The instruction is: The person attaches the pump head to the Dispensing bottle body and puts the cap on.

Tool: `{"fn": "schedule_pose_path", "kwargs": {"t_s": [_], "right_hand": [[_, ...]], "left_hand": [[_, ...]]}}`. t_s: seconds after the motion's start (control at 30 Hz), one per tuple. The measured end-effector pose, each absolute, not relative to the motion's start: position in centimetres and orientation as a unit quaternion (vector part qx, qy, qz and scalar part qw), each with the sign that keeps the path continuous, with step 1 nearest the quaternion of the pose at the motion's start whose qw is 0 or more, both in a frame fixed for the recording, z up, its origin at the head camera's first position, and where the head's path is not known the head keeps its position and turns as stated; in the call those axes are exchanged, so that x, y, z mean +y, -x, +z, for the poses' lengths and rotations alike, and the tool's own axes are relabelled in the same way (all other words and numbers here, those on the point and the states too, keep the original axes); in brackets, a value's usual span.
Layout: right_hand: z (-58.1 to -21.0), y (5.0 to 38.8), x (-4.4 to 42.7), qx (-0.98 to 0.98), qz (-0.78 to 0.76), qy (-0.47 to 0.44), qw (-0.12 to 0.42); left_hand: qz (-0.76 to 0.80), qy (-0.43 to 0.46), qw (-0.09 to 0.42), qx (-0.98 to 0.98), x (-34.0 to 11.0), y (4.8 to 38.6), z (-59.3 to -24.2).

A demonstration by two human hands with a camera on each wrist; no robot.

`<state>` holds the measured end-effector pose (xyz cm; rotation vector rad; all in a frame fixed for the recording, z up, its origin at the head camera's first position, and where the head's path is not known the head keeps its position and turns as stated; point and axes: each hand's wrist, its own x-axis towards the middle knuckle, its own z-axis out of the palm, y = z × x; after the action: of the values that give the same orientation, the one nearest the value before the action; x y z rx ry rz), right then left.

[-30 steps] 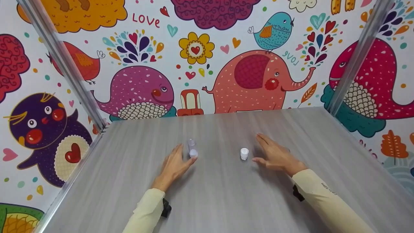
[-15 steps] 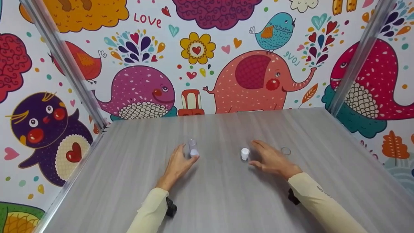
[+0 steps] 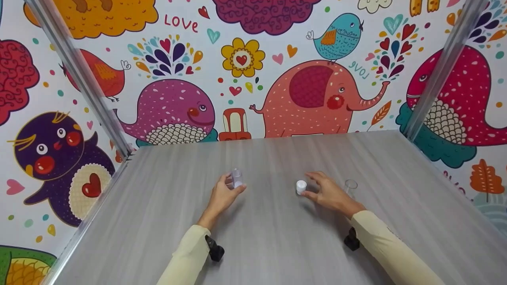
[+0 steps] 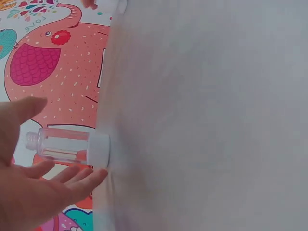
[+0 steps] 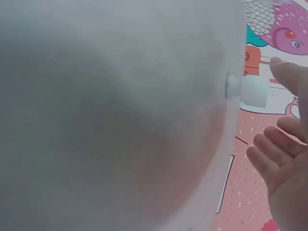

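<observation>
Clear bottle (image 3: 237, 177) stood upright, short of the surface's (image 3: 269, 237) far edge, bracketed by the wide-spread left hand (image 3: 222, 198); the right hand (image 3: 330, 196), also wide, hung beside a small white object (image 3: 301, 187).

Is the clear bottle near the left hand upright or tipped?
Upright: the bottle has its white base on the table, neck pointing up.

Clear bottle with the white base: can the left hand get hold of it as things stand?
Most likely yes: the left hand is open, its thumb and fingers on either side of the clear bottle, with no other object visible between them.
</observation>
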<state>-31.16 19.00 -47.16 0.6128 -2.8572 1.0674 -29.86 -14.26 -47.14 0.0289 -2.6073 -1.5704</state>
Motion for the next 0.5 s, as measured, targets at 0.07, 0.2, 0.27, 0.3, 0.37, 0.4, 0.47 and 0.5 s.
{"fn": "schedule_pose_path", "kwargs": {"t_s": [0.07, 0.2, 0.27, 0.3, 0.37, 0.4, 0.47, 0.5], "right_hand": [[-47.2, 31.3, 18.9, -0.911, 0.370, -0.182, 0.008], [-47.5, 31.5, 18.5, -0.900, 0.403, -0.166, 0.002], [-47.7, 31.6, 18.2, -0.894, 0.420, -0.157, 0.003], [-47.8, 31.6, 18.1, -0.891, 0.427, -0.152, 0.004], [-47.8, 31.7, 17.9, -0.887, 0.438, -0.149, 0.005], [-47.9, 31.7, 17.8, -0.884, 0.445, -0.143, 0.003], [-47.9, 31.7, 17.6, -0.879, 0.458, -0.131, -0.003], [-48.0, 31.7, 17.5, -0.878, 0.462, -0.128, -0.006]], "left_hand": [[-0.525, -0.017, 0.045, -0.849, -14.1, 29.9, -47.0], [-0.532, -0.029, 0.044, -0.845, -13.8, 30.0, -47.0], [-0.532, -0.031, 0.046, -0.845, -13.7, 30.1, -47.0], [-0.532, -0.032, 0.046, -0.845, -13.6, 30.1, -47.0], [-0.532, -0.038, 0.045, -0.844, -13.4, 30.2, -47.0], [-0.533, -0.040, 0.047, -0.844, -13.3, 30.2, -47.0], [-0.533, -0.047, 0.049, -0.843, -13.1, 30.3, -47.0], [-0.532, -0.051, 0.051, -0.844, -13.0, 30.4, -46.9]]}}
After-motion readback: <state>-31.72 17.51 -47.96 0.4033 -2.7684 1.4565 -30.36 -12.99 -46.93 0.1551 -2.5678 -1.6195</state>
